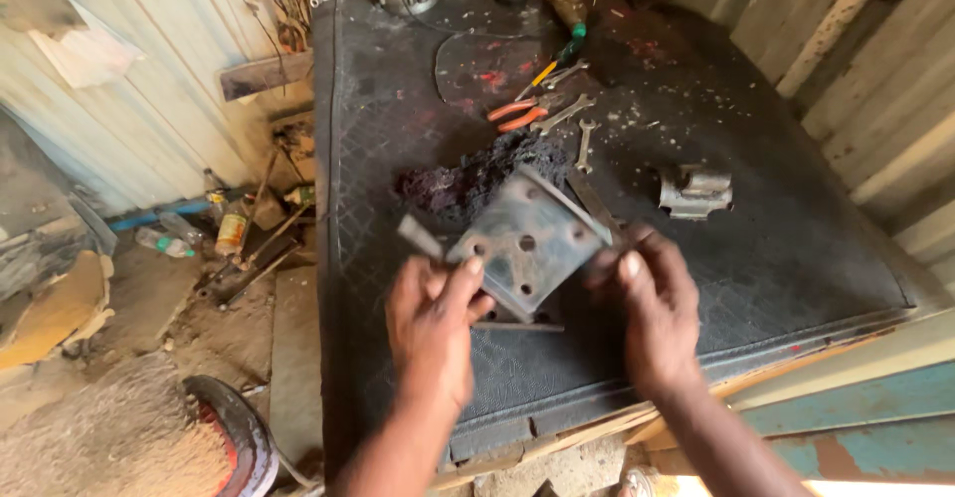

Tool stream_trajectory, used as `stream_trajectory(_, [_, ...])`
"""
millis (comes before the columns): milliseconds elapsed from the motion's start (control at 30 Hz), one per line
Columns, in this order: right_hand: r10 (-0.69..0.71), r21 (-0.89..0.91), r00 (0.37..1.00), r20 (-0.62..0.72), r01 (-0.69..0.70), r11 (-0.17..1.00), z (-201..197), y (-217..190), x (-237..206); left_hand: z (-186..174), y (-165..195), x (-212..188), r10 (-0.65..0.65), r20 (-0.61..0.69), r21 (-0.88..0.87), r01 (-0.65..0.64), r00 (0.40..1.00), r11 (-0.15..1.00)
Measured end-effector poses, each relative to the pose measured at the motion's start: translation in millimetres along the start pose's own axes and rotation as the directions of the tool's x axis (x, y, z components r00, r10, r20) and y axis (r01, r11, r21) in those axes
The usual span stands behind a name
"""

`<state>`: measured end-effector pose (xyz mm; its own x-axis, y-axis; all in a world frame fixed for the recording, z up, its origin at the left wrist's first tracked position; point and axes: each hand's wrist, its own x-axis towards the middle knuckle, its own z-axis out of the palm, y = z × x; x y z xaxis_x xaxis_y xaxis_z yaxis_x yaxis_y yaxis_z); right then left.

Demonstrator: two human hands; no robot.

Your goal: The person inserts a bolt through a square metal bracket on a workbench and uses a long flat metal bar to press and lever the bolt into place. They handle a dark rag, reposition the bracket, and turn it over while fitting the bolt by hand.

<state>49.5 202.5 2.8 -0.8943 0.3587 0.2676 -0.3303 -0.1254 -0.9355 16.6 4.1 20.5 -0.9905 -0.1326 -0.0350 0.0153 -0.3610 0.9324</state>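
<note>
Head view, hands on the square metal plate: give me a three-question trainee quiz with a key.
1. True or false: both the left hand and the right hand grip the grey square metal plate with holes.
2. Multiple choice: what lies just beyond the plate on the dark rubber-matted workbench? A) a heap of black gritty debris B) a glass jar C) a folded cloth
3. Fill in: the pliers near the small open-ended spanner have ______ handles.

Key: 1 true; 2 A; 3 orange.
</note>
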Motion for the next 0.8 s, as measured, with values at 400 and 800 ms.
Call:
stream_trajectory(400, [0.453,0.201,0.890,-0.052,-0.435,0.878,9,-3,-19,13,-3,-78,-0.372,0.275,0.070,0.368,0.886,0.927])
stream_trajectory(800, [0.620,-0.008,0.759,-0.201,-0.634,0.773,44,-20,-27,-45,-8,-32,-0.290,0.314,0.261,0.211,0.904,0.942])
